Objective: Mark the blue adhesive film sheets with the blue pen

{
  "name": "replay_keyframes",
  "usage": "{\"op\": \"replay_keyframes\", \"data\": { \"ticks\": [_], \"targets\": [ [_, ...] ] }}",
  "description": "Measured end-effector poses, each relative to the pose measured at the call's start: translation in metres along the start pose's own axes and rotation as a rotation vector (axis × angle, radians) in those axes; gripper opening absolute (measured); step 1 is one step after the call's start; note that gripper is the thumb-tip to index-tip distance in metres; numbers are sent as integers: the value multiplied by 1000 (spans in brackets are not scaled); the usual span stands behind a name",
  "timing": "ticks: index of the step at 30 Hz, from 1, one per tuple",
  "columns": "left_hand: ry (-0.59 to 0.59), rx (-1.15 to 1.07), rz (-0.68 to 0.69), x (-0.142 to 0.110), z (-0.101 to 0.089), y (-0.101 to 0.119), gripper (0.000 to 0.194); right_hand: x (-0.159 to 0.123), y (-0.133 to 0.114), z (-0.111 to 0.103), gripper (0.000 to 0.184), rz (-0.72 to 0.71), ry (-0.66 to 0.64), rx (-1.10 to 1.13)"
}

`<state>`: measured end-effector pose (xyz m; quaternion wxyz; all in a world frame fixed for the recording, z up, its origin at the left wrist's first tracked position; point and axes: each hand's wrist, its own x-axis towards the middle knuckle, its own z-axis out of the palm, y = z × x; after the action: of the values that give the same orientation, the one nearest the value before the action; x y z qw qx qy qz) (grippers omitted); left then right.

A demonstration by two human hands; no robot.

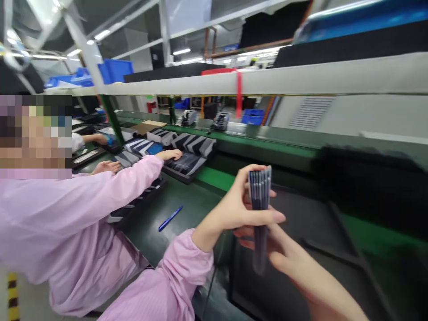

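A stack of thin flat pieces with clear, shiny edges (260, 191) stands upright in front of me, seen edge-on; their exact kind cannot be made out. My left hand (239, 207) is closed around its upper part, with the thumb across the near edge. Lower down, my right hand (289, 249) grips the same stack from the right, its fingers reaching round behind it. The bottom of the stack is blurred. Below both hands lies a black tray (307, 267) on the dark green bench.
At left, a co-worker in a pink smock (76, 223) reaches to a black tray with grey-and-white striped material (192, 149). A blue pen (170, 218) lies on the bench (147, 240). Two tape dispensers (220, 120) stand behind, under a white shelf beam (301, 73).
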<state>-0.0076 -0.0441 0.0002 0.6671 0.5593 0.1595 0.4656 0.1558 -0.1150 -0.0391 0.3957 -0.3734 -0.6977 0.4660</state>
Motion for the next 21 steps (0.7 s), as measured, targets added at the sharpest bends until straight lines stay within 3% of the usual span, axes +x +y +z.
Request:
{"op": "replay_keyframes", "data": {
  "ticks": [2,5,14,17,21],
  "targets": [
    [-6,104,-25,-2,0,3,96,7,-11,10,85,163,70,124],
    [-5,155,-43,-2,-2,3,95,17,-18,15,84,251,119,202],
    [-96,67,9,-7,-9,2,111,8,-23,15,118,233,44,356],
    [-100,57,27,-12,-5,6,108,6,-26,17,119,244,41,345],
    [-42,119,5,-18,0,12,104,5,-26,19,107,230,36,329]
  ]
}}
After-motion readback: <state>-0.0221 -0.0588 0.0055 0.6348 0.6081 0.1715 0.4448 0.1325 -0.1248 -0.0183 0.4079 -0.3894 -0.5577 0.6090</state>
